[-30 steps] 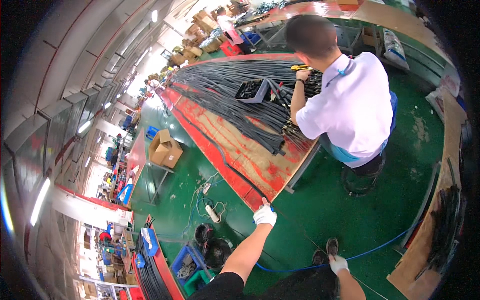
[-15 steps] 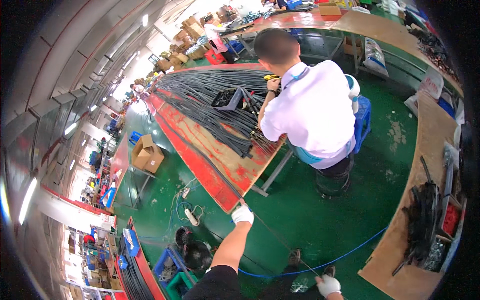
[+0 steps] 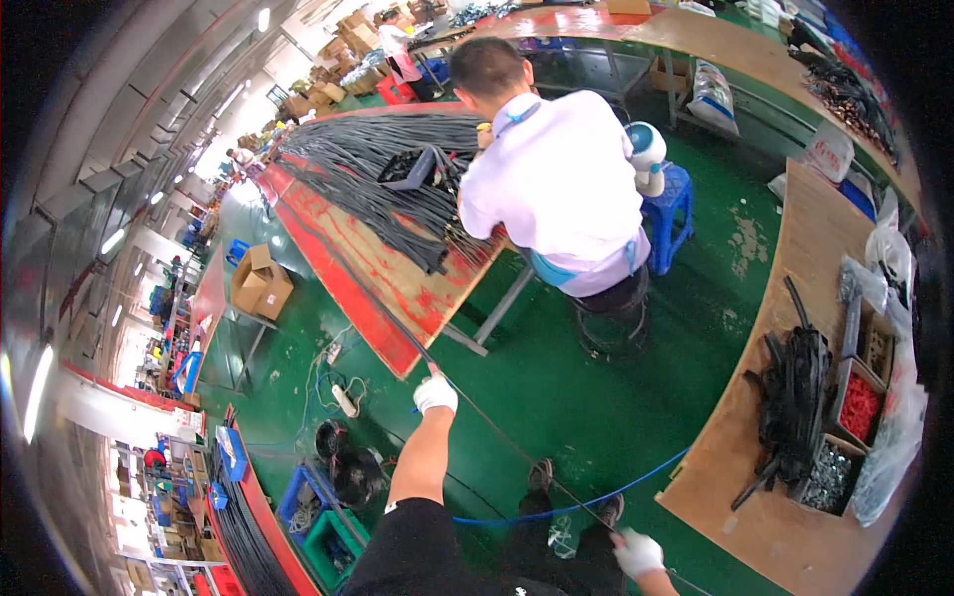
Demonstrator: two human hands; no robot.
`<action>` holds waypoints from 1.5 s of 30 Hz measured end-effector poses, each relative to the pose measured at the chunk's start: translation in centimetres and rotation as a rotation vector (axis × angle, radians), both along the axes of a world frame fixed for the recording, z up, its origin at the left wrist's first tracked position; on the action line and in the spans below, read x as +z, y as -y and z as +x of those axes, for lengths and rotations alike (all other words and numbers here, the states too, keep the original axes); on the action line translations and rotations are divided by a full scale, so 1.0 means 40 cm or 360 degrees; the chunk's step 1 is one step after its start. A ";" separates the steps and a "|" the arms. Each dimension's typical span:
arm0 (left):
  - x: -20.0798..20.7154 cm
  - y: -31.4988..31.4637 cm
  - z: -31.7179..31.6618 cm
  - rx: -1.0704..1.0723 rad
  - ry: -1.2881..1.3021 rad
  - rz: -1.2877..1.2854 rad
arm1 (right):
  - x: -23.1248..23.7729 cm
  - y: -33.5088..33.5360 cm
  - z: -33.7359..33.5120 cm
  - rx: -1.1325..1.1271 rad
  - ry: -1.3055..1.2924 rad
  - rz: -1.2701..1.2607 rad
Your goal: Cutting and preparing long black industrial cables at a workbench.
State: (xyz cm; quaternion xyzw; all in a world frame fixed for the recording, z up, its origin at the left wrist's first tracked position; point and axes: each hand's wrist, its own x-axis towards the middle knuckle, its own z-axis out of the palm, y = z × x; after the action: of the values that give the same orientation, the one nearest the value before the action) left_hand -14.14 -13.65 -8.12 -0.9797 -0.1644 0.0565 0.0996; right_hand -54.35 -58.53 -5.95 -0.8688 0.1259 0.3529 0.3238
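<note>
My left hand (image 3: 435, 394), in a white glove, is closed at the front corner of the long red table (image 3: 388, 343). A long black tube (image 3: 373, 293) lies along the table's edge and ends at this hand. From there a thin dark cord (image 3: 502, 437) stretches down to the right across the floor. My gloved right hand (image 3: 638, 552) is closed around that cord near the lower edge. Some of the cord trails past the right hand. A bundle of black tubes (image 3: 373, 199) covers much of the table.
A person in a white shirt (image 3: 566, 179) sits at the table's right side, beside a blue stool (image 3: 671, 214). At right, a brown table (image 3: 730, 447) bears black strips (image 3: 795, 397) and small bins. A blue hose (image 3: 596, 502), a power strip (image 3: 345, 399) and a green crate (image 3: 326, 544) are on the floor.
The whole view has shifted, bringing more of the right table into sight. My right hand is a little farther from the left, and cord now shows beyond it. The left hand stays at the corner.
</note>
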 end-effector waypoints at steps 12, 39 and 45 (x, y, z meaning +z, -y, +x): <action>0.062 0.098 -0.065 -0.0020 -0.0223 -0.0038 | 0.035 0.272 -0.316 -0.0331 -0.0454 -0.0097; 0.043 0.108 -0.130 -0.0090 -0.0326 0.0097 | -0.229 0.347 -0.635 -0.0404 -0.0352 0.0198; -0.011 0.153 -0.191 -0.0169 -0.0268 0.0123 | -0.108 0.032 -0.186 -0.0215 0.0167 0.0117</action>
State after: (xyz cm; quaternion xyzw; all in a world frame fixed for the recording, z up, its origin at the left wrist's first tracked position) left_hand -21.78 -19.76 -8.54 -0.9743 -0.1053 0.1268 0.1536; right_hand -61.80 -59.80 -10.28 -0.8632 0.1541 0.2885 0.3846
